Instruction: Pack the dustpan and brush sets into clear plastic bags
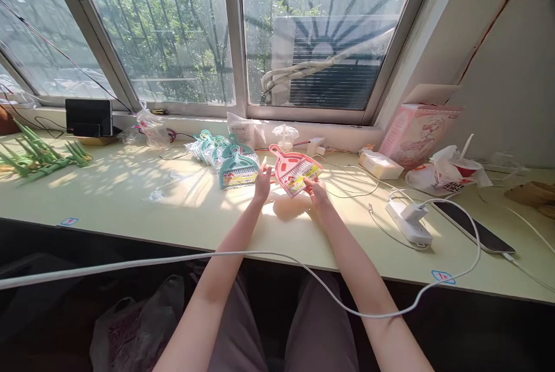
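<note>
A pink mini dustpan and brush set (287, 170), with a yellow printed label, is tilted above the table in front of me. My right hand (317, 191) grips its lower right edge, thumb over the label. At its left edge, the fingers of my left hand (262, 184) are closed on a pink rim; the fingertips show only in part. Just left of that hand lies a green dustpan and brush set (238, 170) with a similar label. More green sets in clear wrapping (210, 146) are piled behind it.
A white cable (277, 254) crosses in front of my forearms. To the right are a power strip (407, 224), a phone (474, 226), a small white box (380, 164) and a pink box (420, 135). Green stalk-like pieces (39, 155) and a black tablet (89, 117) are at left.
</note>
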Demonstrator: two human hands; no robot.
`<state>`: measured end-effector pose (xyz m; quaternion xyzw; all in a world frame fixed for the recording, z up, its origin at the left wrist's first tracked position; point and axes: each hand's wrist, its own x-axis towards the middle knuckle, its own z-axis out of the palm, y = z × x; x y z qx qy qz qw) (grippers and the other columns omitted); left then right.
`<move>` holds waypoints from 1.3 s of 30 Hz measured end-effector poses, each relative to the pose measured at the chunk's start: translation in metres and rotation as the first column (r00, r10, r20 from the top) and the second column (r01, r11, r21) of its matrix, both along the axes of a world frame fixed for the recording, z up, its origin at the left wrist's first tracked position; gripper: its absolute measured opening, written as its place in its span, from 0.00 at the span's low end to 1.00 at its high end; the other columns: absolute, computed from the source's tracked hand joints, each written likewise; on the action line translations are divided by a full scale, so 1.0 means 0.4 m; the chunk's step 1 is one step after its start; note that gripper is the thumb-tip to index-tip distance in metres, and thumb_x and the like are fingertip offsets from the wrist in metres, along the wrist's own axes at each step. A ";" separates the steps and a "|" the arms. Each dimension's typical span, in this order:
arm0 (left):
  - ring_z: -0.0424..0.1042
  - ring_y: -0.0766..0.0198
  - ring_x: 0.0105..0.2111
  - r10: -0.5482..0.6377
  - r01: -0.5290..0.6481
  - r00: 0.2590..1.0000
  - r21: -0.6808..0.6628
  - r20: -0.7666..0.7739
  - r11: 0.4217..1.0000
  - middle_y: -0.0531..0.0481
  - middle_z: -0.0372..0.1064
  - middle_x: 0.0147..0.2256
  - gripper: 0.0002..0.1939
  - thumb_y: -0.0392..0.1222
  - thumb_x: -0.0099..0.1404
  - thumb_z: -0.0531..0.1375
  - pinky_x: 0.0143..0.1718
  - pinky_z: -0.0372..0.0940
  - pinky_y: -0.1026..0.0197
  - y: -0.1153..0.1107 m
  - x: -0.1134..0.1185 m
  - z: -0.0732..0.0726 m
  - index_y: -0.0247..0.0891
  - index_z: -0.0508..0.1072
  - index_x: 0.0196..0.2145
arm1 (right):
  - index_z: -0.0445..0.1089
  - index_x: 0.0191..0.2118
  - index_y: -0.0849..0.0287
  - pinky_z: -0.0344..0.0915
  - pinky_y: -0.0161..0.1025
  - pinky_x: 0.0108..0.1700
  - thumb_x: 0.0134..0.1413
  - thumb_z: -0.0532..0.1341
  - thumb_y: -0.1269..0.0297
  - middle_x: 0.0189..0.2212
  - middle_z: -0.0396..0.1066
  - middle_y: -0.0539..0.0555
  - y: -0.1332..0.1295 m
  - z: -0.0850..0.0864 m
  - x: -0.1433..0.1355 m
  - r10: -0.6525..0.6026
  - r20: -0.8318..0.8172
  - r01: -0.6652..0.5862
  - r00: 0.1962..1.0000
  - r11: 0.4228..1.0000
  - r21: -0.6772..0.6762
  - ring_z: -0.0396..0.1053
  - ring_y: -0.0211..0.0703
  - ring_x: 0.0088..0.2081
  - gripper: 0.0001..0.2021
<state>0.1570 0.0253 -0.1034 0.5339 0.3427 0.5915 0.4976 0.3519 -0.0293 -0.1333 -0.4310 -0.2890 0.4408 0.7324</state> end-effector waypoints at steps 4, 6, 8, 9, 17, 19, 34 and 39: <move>0.63 0.43 0.65 0.628 -0.587 0.772 0.267 -0.099 0.764 0.35 0.69 0.58 0.13 0.39 0.67 0.62 0.67 0.60 0.44 0.013 -0.283 0.040 0.40 0.77 0.50 | 0.73 0.42 0.55 0.82 0.46 0.45 0.42 0.72 0.68 0.40 0.82 0.56 -0.007 0.007 0.002 0.027 -0.031 -0.026 0.999 0.999 0.033 0.82 0.54 0.46 0.17; 0.58 0.38 0.68 0.739 -0.693 0.523 0.293 -0.425 0.659 0.32 0.66 0.62 0.17 0.38 0.67 0.61 0.68 0.58 0.39 0.016 -0.450 0.042 0.38 0.76 0.52 | 0.73 0.41 0.54 0.82 0.45 0.44 0.40 0.74 0.67 0.38 0.82 0.55 -0.008 0.007 -0.005 0.033 -0.033 -0.033 0.999 0.999 0.024 0.82 0.54 0.45 0.18; 0.59 0.33 0.67 0.597 -0.684 0.323 0.256 -0.734 0.684 0.28 0.65 0.63 0.21 0.44 0.66 0.62 0.64 0.62 0.37 0.021 -0.588 0.027 0.34 0.75 0.55 | 0.73 0.40 0.54 0.81 0.45 0.43 0.38 0.75 0.66 0.38 0.82 0.56 -0.008 0.008 -0.019 0.062 -0.034 -0.061 0.997 0.998 0.027 0.82 0.55 0.43 0.20; 0.61 0.32 0.66 0.503 -0.661 0.255 0.231 -0.826 0.714 0.25 0.66 0.62 0.23 0.47 0.67 0.61 0.62 0.64 0.38 0.024 -0.640 0.014 0.31 0.75 0.55 | 0.74 0.41 0.55 0.81 0.45 0.42 0.38 0.75 0.65 0.37 0.82 0.56 -0.008 0.008 -0.028 0.071 -0.034 -0.069 0.997 0.997 0.037 0.82 0.54 0.42 0.20; 0.72 0.49 0.60 0.370 -0.376 -0.190 0.415 -0.910 0.829 0.43 0.78 0.56 0.15 0.36 0.67 0.51 0.54 0.71 0.50 0.020 -0.756 -0.026 0.44 0.79 0.36 | 0.73 0.38 0.55 0.78 0.48 0.43 0.37 0.74 0.67 0.35 0.82 0.57 -0.014 0.023 -0.051 0.090 -0.038 -0.090 0.995 0.996 0.005 0.82 0.55 0.39 0.17; 0.73 0.50 0.58 0.414 -0.392 -0.193 0.456 -0.890 0.799 0.46 0.80 0.53 0.17 0.36 0.68 0.50 0.53 0.72 0.50 0.016 -0.759 0.002 0.46 0.79 0.36 | 0.73 0.38 0.54 0.78 0.49 0.44 0.38 0.73 0.67 0.36 0.82 0.56 -0.015 0.026 -0.046 0.078 -0.043 -0.078 0.996 0.997 0.005 0.82 0.56 0.40 0.17; 0.71 0.42 0.59 0.810 -0.434 0.411 0.692 -0.418 0.577 0.36 0.75 0.60 0.20 0.41 0.75 0.53 0.56 0.71 0.41 0.076 -0.163 0.075 0.38 0.83 0.54 | 0.72 0.37 0.56 0.79 0.45 0.41 0.35 0.77 0.59 0.32 0.81 0.53 0.015 0.036 -0.033 -0.045 -0.098 0.060 0.994 0.987 0.147 0.80 0.48 0.35 0.21; 0.73 0.45 0.57 0.546 -0.148 0.344 0.530 -0.764 0.835 0.36 0.77 0.55 0.17 0.36 0.74 0.55 0.46 0.73 0.52 0.085 -0.058 -0.038 0.42 0.84 0.49 | 0.74 0.38 0.56 0.79 0.46 0.40 0.36 0.77 0.56 0.31 0.81 0.54 0.011 0.034 -0.012 0.032 0.030 -0.036 0.999 0.991 0.128 0.81 0.52 0.37 0.22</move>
